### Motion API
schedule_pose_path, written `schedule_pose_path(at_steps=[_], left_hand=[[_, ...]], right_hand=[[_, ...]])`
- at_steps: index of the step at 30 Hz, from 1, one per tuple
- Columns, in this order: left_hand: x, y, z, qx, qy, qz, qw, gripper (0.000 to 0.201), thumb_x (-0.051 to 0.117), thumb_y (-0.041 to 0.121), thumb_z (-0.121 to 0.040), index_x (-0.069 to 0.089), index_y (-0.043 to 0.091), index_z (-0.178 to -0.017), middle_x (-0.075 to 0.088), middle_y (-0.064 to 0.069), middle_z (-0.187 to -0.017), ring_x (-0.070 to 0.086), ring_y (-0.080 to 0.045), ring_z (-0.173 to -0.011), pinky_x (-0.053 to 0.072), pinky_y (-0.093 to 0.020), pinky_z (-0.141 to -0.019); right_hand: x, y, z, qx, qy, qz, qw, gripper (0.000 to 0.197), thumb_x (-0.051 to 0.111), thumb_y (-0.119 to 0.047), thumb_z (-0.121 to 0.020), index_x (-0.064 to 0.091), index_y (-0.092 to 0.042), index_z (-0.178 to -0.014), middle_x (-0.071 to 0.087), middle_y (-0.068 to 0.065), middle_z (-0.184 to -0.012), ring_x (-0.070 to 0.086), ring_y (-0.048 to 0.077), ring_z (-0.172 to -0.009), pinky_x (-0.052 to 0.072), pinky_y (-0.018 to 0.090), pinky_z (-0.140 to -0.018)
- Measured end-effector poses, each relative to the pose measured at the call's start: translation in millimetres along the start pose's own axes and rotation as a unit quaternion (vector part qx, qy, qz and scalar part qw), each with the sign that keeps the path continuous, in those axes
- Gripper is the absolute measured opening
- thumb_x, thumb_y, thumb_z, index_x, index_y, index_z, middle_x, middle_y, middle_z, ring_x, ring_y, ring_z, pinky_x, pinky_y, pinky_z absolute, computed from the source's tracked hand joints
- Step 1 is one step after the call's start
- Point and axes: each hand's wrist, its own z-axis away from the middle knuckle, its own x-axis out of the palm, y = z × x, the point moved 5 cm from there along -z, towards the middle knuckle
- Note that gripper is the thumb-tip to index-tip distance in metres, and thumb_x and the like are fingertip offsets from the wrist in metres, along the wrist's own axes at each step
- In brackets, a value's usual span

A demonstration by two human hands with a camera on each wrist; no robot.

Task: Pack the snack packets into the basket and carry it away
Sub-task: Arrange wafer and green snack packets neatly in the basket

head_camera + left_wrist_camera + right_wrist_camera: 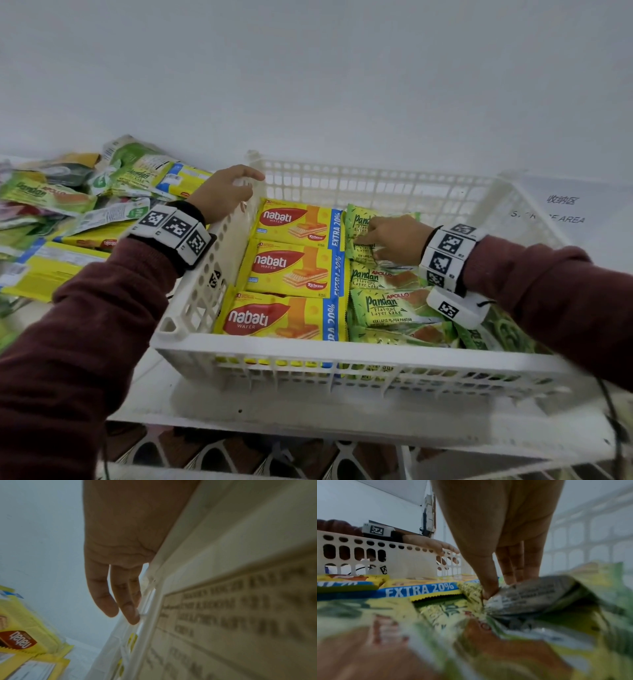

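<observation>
A white slotted basket (308,349) stands on the table. Inside it, three yellow Nabati wafer packets (291,270) fill the left column and several green Pandan cake packets (387,305) fill the right. My right hand (387,240) is inside the basket, thumb and fingers pinching the far Pandan packet (358,219). In the right wrist view the right hand (501,586) crumples that packet's (530,595) end. My left hand (222,195) rests on the basket's left rim near the far corner. Its fingers (109,601) lie straight along the basket wall (223,547) and hold nothing.
A loose pile of green and yellow snack packets (68,205) lies on the table left of the basket. A white sheet marked as a storage area (561,209) lies at the right. The wall is close behind, and the table's front edge (274,428) is just below the basket.
</observation>
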Motion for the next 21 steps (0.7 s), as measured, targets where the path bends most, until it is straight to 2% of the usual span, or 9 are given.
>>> schedule_pose_path(at_steps=[2,5,7,10,12,14,15,17,21], left_hand=[[0,0,0,-0.002,0.002,0.001,1.000,0.035,0.039,-0.002,-0.090,0.054,0.008,-0.121,0.050,0.007,-0.072,0.042,0.005,-0.030,0.029,-0.005,-0.034],[0,-1,0,-0.001,0.005,0.004,1.000,0.036,0.039,-0.002,-0.090,0.054,0.007,-0.121,0.050,0.008,-0.073,0.044,0.006,-0.031,0.029,-0.004,-0.034],[1,-2,-1,-0.001,0.005,0.004,1.000,0.037,0.039,-0.003,-0.090,0.054,0.007,-0.122,0.050,0.008,-0.074,0.044,0.005,-0.032,0.029,-0.003,-0.035],[1,-2,-2,0.002,0.008,0.005,1.000,0.037,0.038,-0.003,-0.090,0.054,0.007,-0.122,0.049,0.007,-0.073,0.045,0.005,-0.032,0.029,-0.003,-0.034],[0,-2,-3,0.009,0.010,0.006,1.000,0.037,0.038,-0.004,-0.090,0.054,0.007,-0.122,0.050,0.006,-0.074,0.045,0.006,-0.032,0.029,-0.003,-0.034],[0,-4,-5,0.018,0.008,0.004,1.000,0.038,0.039,-0.004,-0.089,0.055,0.012,-0.119,0.055,-0.001,-0.081,0.048,0.007,-0.036,0.031,-0.003,-0.036],[0,-5,-6,0.022,0.006,0.003,1.000,0.038,0.040,-0.003,-0.088,0.055,0.015,-0.118,0.057,-0.006,-0.089,0.050,0.007,-0.039,0.032,-0.003,-0.038],[0,-10,-10,0.024,0.003,0.004,1.000,0.037,0.041,-0.002,-0.088,0.056,0.016,-0.116,0.057,-0.010,-0.098,0.053,0.007,-0.044,0.035,-0.004,-0.041],[0,-16,-14,0.015,-0.001,0.005,1.000,0.038,0.041,0.000,-0.087,0.056,0.016,-0.118,0.058,-0.012,-0.097,0.055,0.002,-0.049,0.037,-0.005,-0.041]], right_hand=[[-7,0,3,-0.007,-0.009,-0.012,1.000,0.053,0.052,-0.020,-0.092,0.034,-0.031,-0.141,0.042,0.005,-0.129,0.052,0.022,-0.110,0.046,0.035,-0.093],[-27,3,15,-0.039,0.006,-0.035,0.999,0.058,0.060,-0.017,-0.087,0.037,-0.024,-0.140,0.042,0.005,-0.127,0.051,0.018,-0.102,0.041,0.026,-0.086],[-34,1,27,-0.068,-0.015,-0.055,0.996,0.052,0.066,-0.018,-0.082,0.049,-0.025,-0.130,0.049,-0.002,-0.115,0.049,0.012,-0.094,0.039,0.022,-0.081],[-15,-17,46,-0.119,-0.153,-0.107,0.975,0.048,0.072,-0.024,-0.077,0.055,-0.025,-0.123,0.049,-0.010,-0.082,0.049,0.008,-0.075,0.037,0.017,-0.069],[1,-29,54,-0.144,-0.187,-0.108,0.966,0.054,0.070,-0.031,-0.079,0.050,-0.022,-0.128,0.052,-0.004,-0.091,0.049,0.010,-0.079,0.038,0.019,-0.069],[10,-34,55,-0.153,-0.166,-0.093,0.970,0.054,0.068,-0.033,-0.081,0.046,-0.021,-0.129,0.055,0.006,-0.105,0.052,0.018,-0.090,0.039,0.025,-0.074],[13,-35,54,-0.153,-0.154,-0.092,0.972,0.054,0.068,-0.033,-0.081,0.045,-0.020,-0.128,0.055,0.009,-0.103,0.052,0.021,-0.090,0.037,0.026,-0.071],[15,-38,52,-0.153,-0.138,-0.099,0.974,0.053,0.067,-0.033,-0.081,0.044,-0.019,-0.127,0.051,0.007,-0.095,0.049,0.019,-0.083,0.033,0.025,-0.066],[15,-41,53,-0.143,-0.131,-0.098,0.976,0.055,0.067,-0.036,-0.081,0.044,-0.019,-0.128,0.046,-0.001,-0.094,0.045,0.014,-0.084,0.035,0.025,-0.072]])
